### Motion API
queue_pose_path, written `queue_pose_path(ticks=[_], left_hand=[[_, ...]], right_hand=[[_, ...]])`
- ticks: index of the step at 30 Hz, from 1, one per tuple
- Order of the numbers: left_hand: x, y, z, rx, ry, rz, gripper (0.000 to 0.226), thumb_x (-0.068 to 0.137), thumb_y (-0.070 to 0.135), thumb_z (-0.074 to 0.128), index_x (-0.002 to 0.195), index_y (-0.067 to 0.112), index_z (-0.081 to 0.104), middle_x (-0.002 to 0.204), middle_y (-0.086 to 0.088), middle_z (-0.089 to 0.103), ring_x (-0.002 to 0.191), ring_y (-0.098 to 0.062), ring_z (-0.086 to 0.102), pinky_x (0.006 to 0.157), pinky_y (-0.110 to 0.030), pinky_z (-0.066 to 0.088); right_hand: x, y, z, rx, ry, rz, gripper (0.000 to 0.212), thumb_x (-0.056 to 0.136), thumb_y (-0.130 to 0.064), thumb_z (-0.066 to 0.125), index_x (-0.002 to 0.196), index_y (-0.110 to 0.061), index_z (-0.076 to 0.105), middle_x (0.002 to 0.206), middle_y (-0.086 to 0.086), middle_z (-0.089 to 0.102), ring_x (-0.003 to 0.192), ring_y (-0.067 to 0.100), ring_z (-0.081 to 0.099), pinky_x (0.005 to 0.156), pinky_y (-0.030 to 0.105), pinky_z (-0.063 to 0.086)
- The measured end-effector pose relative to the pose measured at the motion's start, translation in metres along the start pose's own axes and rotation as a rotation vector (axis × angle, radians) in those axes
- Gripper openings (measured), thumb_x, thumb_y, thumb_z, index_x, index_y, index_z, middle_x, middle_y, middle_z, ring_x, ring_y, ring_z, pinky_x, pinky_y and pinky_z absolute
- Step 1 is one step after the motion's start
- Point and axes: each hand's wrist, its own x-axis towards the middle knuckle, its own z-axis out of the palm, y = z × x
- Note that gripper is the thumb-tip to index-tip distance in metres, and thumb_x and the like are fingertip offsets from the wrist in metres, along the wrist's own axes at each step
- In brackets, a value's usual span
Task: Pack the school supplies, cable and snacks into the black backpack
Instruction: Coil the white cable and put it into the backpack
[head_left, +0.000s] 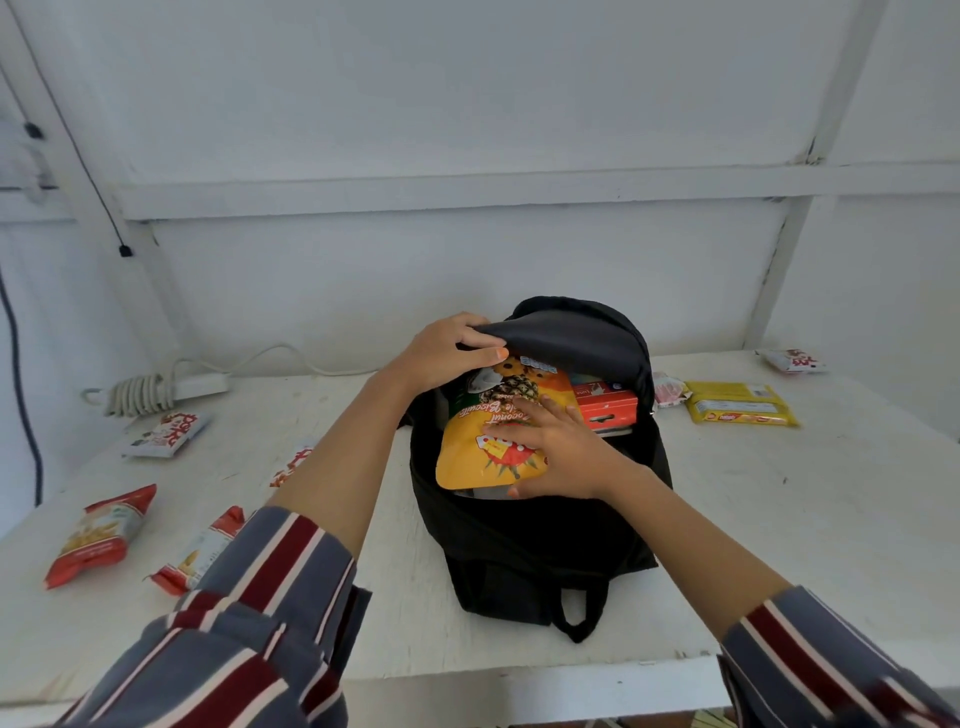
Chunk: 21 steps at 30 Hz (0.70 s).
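Head view, biscuit pack (470, 457) under right hand (561, 454)

A striped shirt is worn. The left sleeve (249, 597) and the right sleeve (810, 654) are patterned lengthwise in slate grey-blue, with broad maroon bands edged by thin cream lines. The forearms, the left hand (447, 353) and the right hand (561, 457) are left uncovered.
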Motion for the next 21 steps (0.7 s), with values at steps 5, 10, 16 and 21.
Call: queue_pose_path(ticks=[5, 10, 16, 21], left_hand=[[0.001, 0.004, -0.004, -0.03, -0.003, 0.008, 0.027, 0.091, 0.026, 0.058, 0.112, 0.014, 0.068, 0.124, 0.003, 0.053, 0.112, -0.012, 0.048, 0.094, -0.024, 0.034], [0.003, 0.003, -0.005, -0.056, -0.005, 0.0, 0.026, 0.091, 0.027, 0.058, 0.11, 0.013, 0.069, 0.121, 0.005, 0.054, 0.11, -0.013, 0.05, 0.096, -0.026, 0.036], [0.004, 0.0, -0.004, -0.07, -0.018, -0.005, 0.027, 0.091, 0.028, 0.057, 0.11, 0.013, 0.069, 0.125, 0.002, 0.054, 0.112, -0.014, 0.05, 0.093, -0.025, 0.036], [0.003, 0.0, -0.004, -0.085, -0.029, -0.022, 0.028, 0.09, 0.03, 0.057, 0.113, 0.016, 0.067, 0.13, 0.002, 0.051, 0.11, -0.01, 0.047, 0.091, -0.023, 0.036]], right_hand=[[0.025, 0.008, -0.007, 0.011, 0.0, -0.012, 0.075, 0.079, -0.05, 0.065, 0.142, -0.047, 0.024, 0.157, 0.002, 0.01, 0.144, 0.033, 0.001, 0.114, 0.051, 0.004], [0.022, 0.005, -0.003, -0.106, 0.101, -0.01, 0.078, 0.077, -0.054, 0.065, 0.143, -0.043, 0.024, 0.157, 0.003, 0.012, 0.144, 0.027, 0.007, 0.116, 0.045, 0.006], [0.01, 0.001, 0.01, -0.154, 0.133, -0.025, 0.059, 0.091, -0.043, 0.051, 0.144, -0.041, 0.024, 0.156, 0.003, 0.017, 0.143, 0.025, 0.013, 0.116, 0.04, 0.011], [0.026, 0.006, 0.007, -0.146, 0.111, 0.002, 0.056, 0.094, -0.039, 0.048, 0.144, -0.044, 0.022, 0.156, 0.002, 0.016, 0.144, 0.025, 0.01, 0.116, 0.042, 0.009]])
